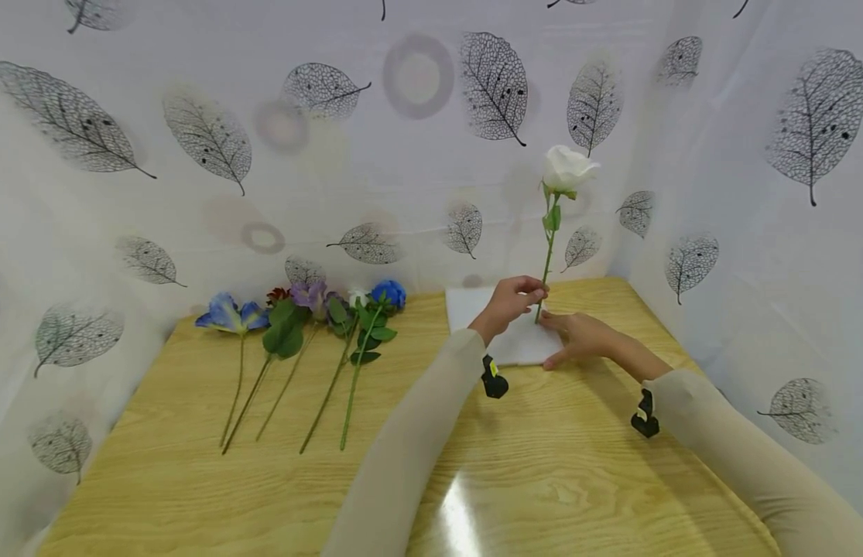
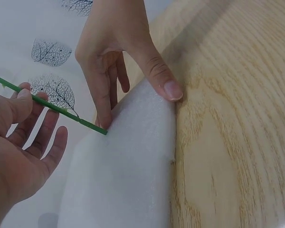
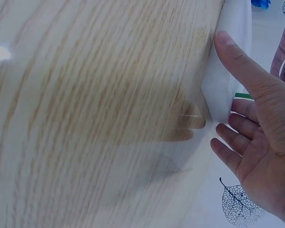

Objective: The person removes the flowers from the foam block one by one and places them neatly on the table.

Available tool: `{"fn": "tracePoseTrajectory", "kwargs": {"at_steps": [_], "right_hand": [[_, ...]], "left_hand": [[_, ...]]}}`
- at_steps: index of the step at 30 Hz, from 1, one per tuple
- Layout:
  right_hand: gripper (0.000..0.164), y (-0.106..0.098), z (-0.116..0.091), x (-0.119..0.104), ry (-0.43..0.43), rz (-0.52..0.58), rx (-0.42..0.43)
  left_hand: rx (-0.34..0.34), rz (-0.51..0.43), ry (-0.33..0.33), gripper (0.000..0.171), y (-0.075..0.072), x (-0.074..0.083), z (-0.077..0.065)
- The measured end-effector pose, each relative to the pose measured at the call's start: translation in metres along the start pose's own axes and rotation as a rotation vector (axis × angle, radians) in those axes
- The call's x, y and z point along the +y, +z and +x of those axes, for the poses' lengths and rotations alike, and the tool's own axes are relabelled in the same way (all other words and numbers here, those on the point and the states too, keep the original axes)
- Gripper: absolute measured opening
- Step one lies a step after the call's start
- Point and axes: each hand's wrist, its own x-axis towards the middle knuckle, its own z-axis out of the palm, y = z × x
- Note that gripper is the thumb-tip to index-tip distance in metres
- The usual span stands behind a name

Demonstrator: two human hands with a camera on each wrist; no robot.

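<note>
A white rose (image 1: 567, 168) with a long green stem (image 2: 61, 110) stands nearly upright over a white foam block (image 1: 501, 340). My left hand (image 1: 512, 300) pinches the stem low down between thumb and fingers. The stem's lower end meets the top of the foam; whether it has gone in I cannot tell. My right hand (image 1: 584, 337) rests on the right side of the block, fingers spread and fairly straight. In the left wrist view its thumb (image 2: 168, 85) presses the front edge, and the index fingertip lies beside the stem's end.
Several artificial flowers lie on the wooden table (image 1: 542, 464) to the left, including a light-blue one (image 1: 225, 313), a purple one (image 1: 309, 298) and a blue rose (image 1: 389, 294). A white leaf-print curtain (image 1: 403, 170) hangs behind the table and along its sides.
</note>
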Motion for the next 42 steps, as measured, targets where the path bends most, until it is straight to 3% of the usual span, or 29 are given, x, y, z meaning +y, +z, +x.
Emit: {"fn": "tracePoseTrajectory", "kwargs": {"at_steps": [13, 18, 21, 25, 31, 42], "right_hand": [[0.100, -0.002, 0.003, -0.006, 0.001, 0.006, -0.003], [0.101, -0.004, 0.004, -0.010, -0.022, 0.013, 0.014], [0.101, -0.007, 0.003, -0.011, -0.022, 0.016, 0.018], [0.101, -0.008, 0.002, -0.011, -0.003, 0.032, 0.011], [0.104, -0.005, 0.000, -0.010, 0.011, 0.024, 0.009], [0.104, -0.002, -0.004, -0.008, 0.022, 0.054, 0.013]], "left_hand": [[0.025, -0.013, 0.007, 0.022, -0.005, 0.006, -0.004], [0.011, -0.015, 0.076, 0.023, -0.011, 0.018, -0.002], [-0.014, 0.021, 0.129, 0.023, -0.016, 0.028, -0.004], [-0.010, 0.051, 0.150, 0.023, -0.025, 0.036, -0.008], [0.017, 0.084, 0.156, 0.023, -0.038, 0.038, -0.011], [-0.010, 0.175, 0.181, 0.024, -0.062, 0.040, -0.022]]}}
